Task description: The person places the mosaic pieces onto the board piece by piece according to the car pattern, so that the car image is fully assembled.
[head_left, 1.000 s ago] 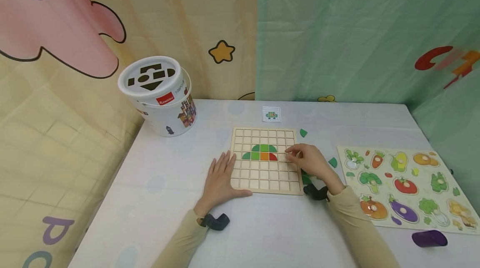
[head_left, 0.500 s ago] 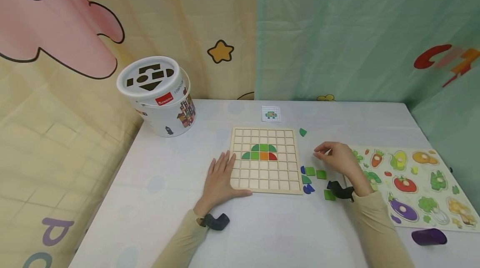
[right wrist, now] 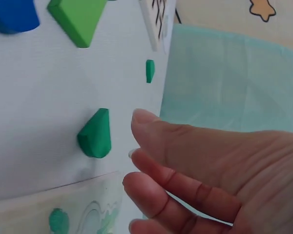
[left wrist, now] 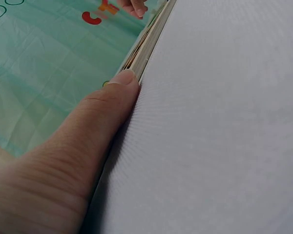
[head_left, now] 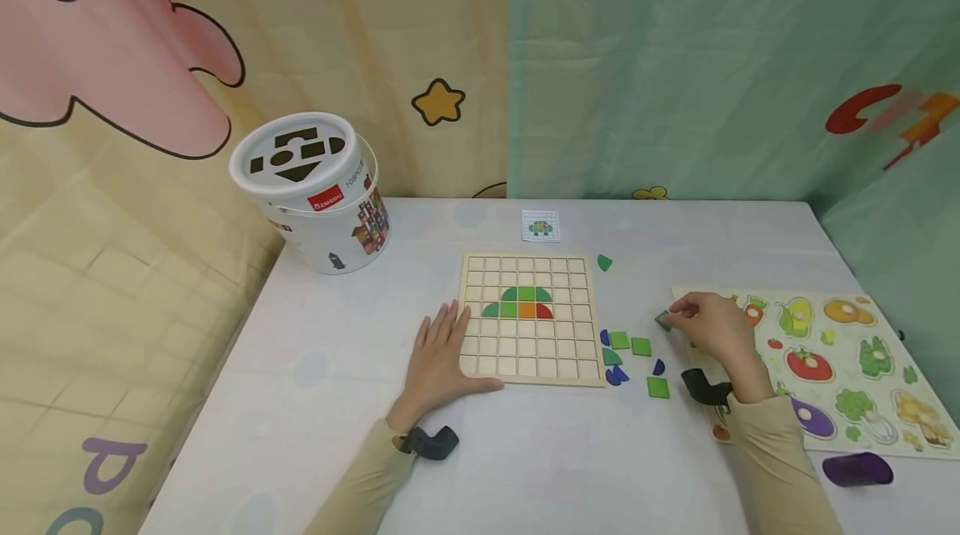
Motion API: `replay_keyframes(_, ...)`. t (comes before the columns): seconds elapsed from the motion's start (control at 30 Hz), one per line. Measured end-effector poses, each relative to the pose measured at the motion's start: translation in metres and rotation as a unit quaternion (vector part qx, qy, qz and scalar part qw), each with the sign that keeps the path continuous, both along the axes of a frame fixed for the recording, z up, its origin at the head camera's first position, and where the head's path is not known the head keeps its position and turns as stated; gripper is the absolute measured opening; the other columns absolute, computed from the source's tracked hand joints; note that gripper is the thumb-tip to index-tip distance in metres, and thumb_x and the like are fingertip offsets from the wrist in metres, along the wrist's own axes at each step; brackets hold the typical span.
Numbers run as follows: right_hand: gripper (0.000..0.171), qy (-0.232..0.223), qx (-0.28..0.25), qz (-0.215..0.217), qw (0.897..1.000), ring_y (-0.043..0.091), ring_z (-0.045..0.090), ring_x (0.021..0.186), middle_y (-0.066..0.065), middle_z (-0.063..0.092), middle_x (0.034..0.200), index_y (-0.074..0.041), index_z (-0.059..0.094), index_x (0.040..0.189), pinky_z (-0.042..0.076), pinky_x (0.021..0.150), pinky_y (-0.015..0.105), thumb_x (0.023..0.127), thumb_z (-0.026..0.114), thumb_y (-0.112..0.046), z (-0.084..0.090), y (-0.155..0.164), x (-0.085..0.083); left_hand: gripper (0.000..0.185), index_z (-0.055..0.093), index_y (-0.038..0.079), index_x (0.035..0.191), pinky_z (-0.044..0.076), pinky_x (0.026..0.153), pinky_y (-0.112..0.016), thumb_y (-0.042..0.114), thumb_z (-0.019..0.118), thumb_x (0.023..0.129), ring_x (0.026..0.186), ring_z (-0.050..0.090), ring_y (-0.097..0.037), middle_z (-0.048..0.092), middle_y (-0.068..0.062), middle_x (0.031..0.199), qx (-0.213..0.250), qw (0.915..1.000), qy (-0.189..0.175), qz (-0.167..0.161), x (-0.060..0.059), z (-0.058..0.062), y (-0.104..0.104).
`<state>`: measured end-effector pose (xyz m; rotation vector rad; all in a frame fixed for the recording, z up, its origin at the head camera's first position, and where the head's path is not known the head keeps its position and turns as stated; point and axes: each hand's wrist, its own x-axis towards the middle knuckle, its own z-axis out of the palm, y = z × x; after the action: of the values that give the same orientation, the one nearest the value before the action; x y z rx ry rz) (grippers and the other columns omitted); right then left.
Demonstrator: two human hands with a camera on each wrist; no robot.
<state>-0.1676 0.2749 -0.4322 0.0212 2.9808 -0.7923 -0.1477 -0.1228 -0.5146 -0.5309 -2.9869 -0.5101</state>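
Observation:
My left hand (head_left: pixel 438 360) lies with spread fingers along the left edge of the wooden grid board (head_left: pixel 498 347), thumb against its front edge. On the board, green, orange and red tiles (head_left: pixel 527 311) form a domed shape. My right hand (head_left: pixel 716 331) is over the left end of the vegetable puzzle board, its fingertips close to a green quarter-round piece (head_left: pixel 663 320). In the right wrist view that green piece (right wrist: pixel 95 134) lies on the table, a gap away from the thumb and loosely bent fingers.
Green square tiles (head_left: pixel 657 387) and blue half-round pieces (head_left: pixel 613 377) lie right of the grid board. Another green piece (head_left: pixel 604 262) is near its far corner. A pattern card (head_left: pixel 541 227), white bucket (head_left: pixel 311 193), vegetable puzzle (head_left: pixel 847 368) and purple cylinder (head_left: pixel 857 469) stand around.
My right hand has moved right, away from the grid board, and down to the green quarter-round piece near the puzzle. The left hand stays in place.

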Motion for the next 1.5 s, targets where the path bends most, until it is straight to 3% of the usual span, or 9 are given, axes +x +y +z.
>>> replay_keyframes(0.3,0.031,-0.012,0.019,-0.011,1.0,0.022,0.056,0.066,0.011,0.067,0.08,0.004,0.069,0.094,0.04,0.053,0.033,0.081,0.074,-0.024,-0.009,-0.001,-0.002,0.123,0.021,0.007,0.151,0.001,0.114,-0.044,0.081,0.062,0.062,0.143,0.005,-0.026,0.015,-0.014,0.156,-0.003,1.0,-0.003,-0.002,0.0,-0.001,-0.001)
replay_keyframes(0.83,0.029,-0.034,0.01,-0.019,0.999,0.026,0.056,0.071,0.012,0.064,0.08,0.002,0.065,0.09,0.04,0.057,0.036,0.081,0.074,-0.024,-0.015,-0.012,-0.018,0.124,0.02,0.007,0.152,0.001,0.114,-0.045,0.081,0.062,0.062,0.143,0.006,-0.027,0.014,-0.014,0.156,-0.008,1.0,0.002,0.0,0.0,0.0,-0.001)
replay_keyframes(1.17,0.018,0.034,-0.008,-0.019,0.999,0.025,0.055,0.067,0.012,0.062,0.078,0.0,0.061,0.089,0.041,0.055,0.035,0.083,0.072,-0.013,-0.02,-0.028,-0.013,0.124,0.02,0.008,0.152,0.0,0.114,-0.044,0.082,0.062,0.061,0.143,0.005,-0.026,0.014,-0.013,0.156,-0.007,1.0,0.004,0.002,0.0,-0.002,-0.001)
replay_keyframes(1.33,0.017,0.084,-0.042,0.017,0.995,0.019,0.052,0.056,0.01,0.064,0.079,0.0,0.066,0.092,0.038,0.046,0.031,0.084,0.072,-0.014,-0.021,-0.051,-0.013,0.124,0.021,0.008,0.152,0.001,0.114,-0.044,0.082,0.062,0.061,0.143,0.006,-0.026,0.014,-0.013,0.156,-0.007,1.0,0.005,0.002,0.0,-0.002,-0.001)
replay_keyframes(1.5,0.014,0.087,-0.083,0.048,0.991,0.016,0.046,0.054,0.004,0.063,0.075,-0.005,0.067,0.085,0.035,0.044,0.029,0.082,0.075,-0.016,-0.02,-0.076,-0.018,0.124,0.02,0.008,0.152,0.0,0.114,-0.044,0.082,0.061,0.062,0.143,0.005,-0.026,0.013,-0.012,0.157,-0.007,1.0,-0.001,-0.001,0.0,-0.002,-0.001)
